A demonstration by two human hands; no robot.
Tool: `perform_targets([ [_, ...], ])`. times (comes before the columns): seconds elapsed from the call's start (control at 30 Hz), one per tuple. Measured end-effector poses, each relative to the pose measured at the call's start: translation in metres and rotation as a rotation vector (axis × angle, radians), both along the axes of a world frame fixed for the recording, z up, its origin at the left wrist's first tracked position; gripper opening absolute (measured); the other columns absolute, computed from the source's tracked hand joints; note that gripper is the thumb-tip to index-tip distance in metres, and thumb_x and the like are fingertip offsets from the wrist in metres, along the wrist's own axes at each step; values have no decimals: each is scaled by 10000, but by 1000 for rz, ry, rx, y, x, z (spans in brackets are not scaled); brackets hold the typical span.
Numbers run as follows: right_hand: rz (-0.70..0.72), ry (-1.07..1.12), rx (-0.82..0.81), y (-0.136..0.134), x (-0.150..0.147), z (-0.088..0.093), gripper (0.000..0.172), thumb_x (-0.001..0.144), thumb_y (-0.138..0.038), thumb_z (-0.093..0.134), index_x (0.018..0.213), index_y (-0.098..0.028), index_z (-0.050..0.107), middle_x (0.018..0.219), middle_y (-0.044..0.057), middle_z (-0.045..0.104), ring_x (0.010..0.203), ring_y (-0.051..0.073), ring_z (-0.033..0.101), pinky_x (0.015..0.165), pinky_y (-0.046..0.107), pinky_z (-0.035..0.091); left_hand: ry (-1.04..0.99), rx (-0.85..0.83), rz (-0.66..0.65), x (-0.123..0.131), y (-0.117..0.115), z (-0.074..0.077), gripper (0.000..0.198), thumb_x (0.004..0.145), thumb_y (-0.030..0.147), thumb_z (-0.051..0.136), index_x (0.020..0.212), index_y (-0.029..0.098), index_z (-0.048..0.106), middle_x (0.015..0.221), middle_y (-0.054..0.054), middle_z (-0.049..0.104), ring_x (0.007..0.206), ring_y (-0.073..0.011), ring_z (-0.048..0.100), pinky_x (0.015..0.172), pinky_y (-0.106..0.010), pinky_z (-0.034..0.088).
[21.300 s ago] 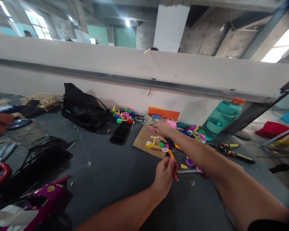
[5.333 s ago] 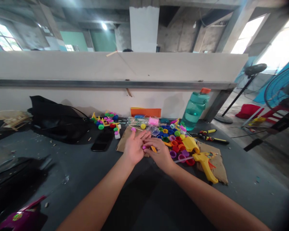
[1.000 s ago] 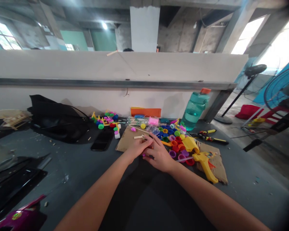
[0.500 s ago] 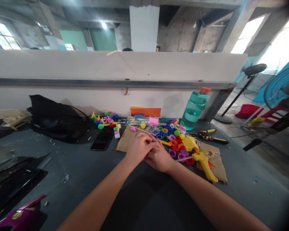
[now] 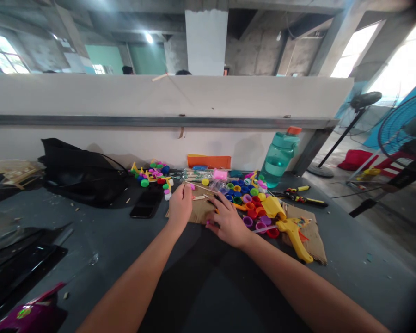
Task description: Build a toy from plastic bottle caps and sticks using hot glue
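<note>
My left hand [image 5: 180, 206] is closed at the left part of a cardboard sheet [image 5: 197, 213], thumb uppermost; what its fingers hold is hidden. Just beyond its fingertips lies a small pink piece [image 5: 192, 186]. My right hand [image 5: 229, 223] rests low over the sheet's right side, fingers bent, with a small purple-pink piece [image 5: 208, 223] at its thumb and fingertip. Between the hands a short wooden stick [image 5: 198, 198] lies on the cardboard. Coloured bottle caps [image 5: 251, 206] are spread right beside my right hand.
A yellow glue gun [image 5: 296, 238] lies on cardboard at the right, with pliers [image 5: 303, 198] behind. A teal bottle [image 5: 277, 159] stands near the back panel. Left are a phone [image 5: 147, 202], a black bag [image 5: 83, 178] and small coloured assemblies [image 5: 150, 173].
My hands were together over the cardboard and have come apart. The left has moved left, uncovering the stick; the right stays near its place, its fingers more spread.
</note>
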State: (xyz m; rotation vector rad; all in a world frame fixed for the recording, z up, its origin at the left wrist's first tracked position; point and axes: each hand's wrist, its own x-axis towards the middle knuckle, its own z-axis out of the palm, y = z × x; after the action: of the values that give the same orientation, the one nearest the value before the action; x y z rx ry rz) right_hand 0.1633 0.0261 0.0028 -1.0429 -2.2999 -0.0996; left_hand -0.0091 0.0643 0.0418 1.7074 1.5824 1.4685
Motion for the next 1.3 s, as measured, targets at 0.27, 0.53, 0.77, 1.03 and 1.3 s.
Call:
perform_targets([
  [0.27, -80, 187, 65, 9, 4, -6, 143, 733, -142, 615, 860, -197, 651, 1250, 111, 511, 1280, 288, 338, 1049, 516, 335, 44, -138, -363, 11, -1, -13, 230, 797, 363, 522, 708, 176, 623, 688, -13, 640, 673, -164, 582, 601, -254, 404],
  [0.53, -31, 229, 54, 8, 3, -5, 124, 744, -162, 627, 862, -188, 652, 1237, 117, 529, 1255, 284, 371, 1028, 508, 355, -68, -137, -457, 22, -7, -18, 200, 800, 333, 531, 711, 170, 605, 652, 1, 605, 632, -144, 557, 611, -250, 426],
  [0.77, -144, 528, 16, 15, 6, -5, 114, 806, -249, 613, 890, -242, 689, 1074, 66, 643, 1071, 231, 529, 937, 429, 431, -454, -394, -523, 25, -6, -37, 374, 774, 488, 565, 629, 145, 596, 580, 1, 571, 574, -125, 543, 590, -246, 442],
  [1.03, -111, 547, -54, 16, 5, -8, 220, 868, -243, 529, 1017, -274, 688, 1064, 58, 659, 1048, 213, 544, 934, 415, 430, -1030, -629, -624, 39, -19, -48, 237, 646, 322, 760, 751, 141, 648, 688, -13, 646, 660, -113, 601, 670, -253, 490],
  [1.3, -86, 570, -42, 17, 5, -10, 147, 824, -235, 601, 914, -255, 716, 978, 43, 693, 1011, 207, 558, 918, 399, 445, -1014, -599, -614, 35, -17, -50, 218, 651, 305, 759, 723, 122, 664, 633, -12, 643, 594, -98, 597, 616, -221, 481],
])
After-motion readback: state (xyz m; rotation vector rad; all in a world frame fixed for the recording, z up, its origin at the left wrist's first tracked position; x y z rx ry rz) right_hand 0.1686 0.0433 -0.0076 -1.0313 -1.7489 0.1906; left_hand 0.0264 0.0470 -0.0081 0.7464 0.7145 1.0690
